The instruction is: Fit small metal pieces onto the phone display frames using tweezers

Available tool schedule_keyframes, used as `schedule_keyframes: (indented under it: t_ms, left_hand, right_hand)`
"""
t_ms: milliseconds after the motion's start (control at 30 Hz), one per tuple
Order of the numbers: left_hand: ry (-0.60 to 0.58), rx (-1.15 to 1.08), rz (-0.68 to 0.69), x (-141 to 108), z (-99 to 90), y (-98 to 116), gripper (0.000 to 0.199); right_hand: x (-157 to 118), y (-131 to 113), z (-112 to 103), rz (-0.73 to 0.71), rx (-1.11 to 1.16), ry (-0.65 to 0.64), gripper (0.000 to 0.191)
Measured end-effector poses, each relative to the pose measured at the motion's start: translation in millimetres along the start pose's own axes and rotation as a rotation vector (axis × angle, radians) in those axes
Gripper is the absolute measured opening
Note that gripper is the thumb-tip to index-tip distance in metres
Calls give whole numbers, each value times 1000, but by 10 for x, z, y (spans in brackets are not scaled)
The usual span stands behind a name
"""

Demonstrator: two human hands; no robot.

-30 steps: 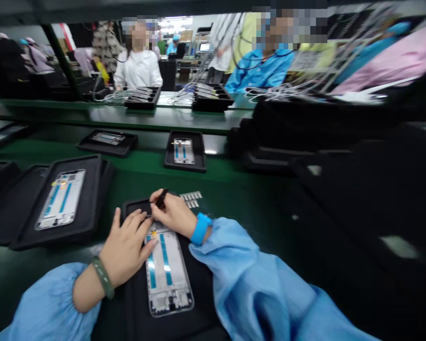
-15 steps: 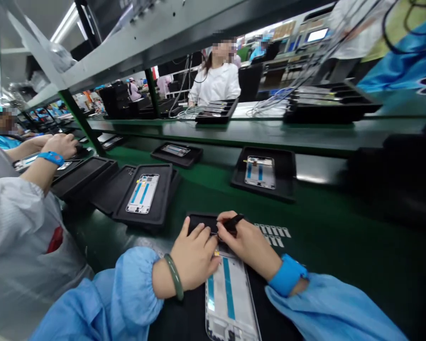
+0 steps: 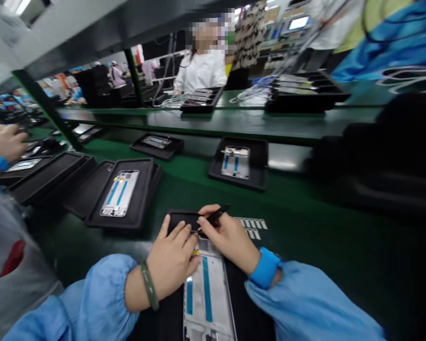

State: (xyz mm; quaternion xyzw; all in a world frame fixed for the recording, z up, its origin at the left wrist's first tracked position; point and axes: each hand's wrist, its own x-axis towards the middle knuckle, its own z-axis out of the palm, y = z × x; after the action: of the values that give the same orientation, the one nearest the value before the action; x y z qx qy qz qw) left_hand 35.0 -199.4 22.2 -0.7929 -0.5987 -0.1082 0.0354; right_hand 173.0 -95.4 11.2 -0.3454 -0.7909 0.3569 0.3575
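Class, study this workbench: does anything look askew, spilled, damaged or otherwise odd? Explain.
The tray holding a silvery frame, left of the left hand, looks askew: the tray beneath juts out on its right, so their edges don't line up. No spill or damage stands out, though blur hides fine detail.

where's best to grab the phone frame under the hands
Probably by its two long edges, reaching from above over the near part. The phone frame lies flat, its straight side rims bare there, while the left hand and right hand crowd the far end. Edges also keep the grip off the blue strips.
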Motion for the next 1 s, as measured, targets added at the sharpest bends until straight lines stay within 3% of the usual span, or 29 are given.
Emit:
schedule_keyframes:
  t_ms: [100, 267, 400, 567, 733, 800, 1000]
  left_hand:
    - [20, 1, -11, 5, 25, 16, 37]
    - [14, 53, 29, -6, 54, 36, 36]
    - [25, 43, 38, -27, 35, 18, 37]
    - [-9, 9, 56, -50, 1, -8, 35]
    - [-16, -102, 49, -64, -72, -143, 36]
    - [-21, -161, 32, -34, -89, -246, 32]
    - [70, -186, 56, 104, -30, -431, 18]
  right_hand:
    - [-14, -62, -12, -38, -51, -28, 12]
    - [-52, -72, -36, 69, 6, -5, 14]
    - [-61, -87, -7, -9, -14, -18, 15]
    - [-47, -50, 51, 238, 487, 175, 25]
    - [-35, -64, -30, 152, 575, 318, 30]
    - [-46, -71, -86, 135, 524, 285, 28]
    - [-146, -79, -128, 98, 215, -12, 20]
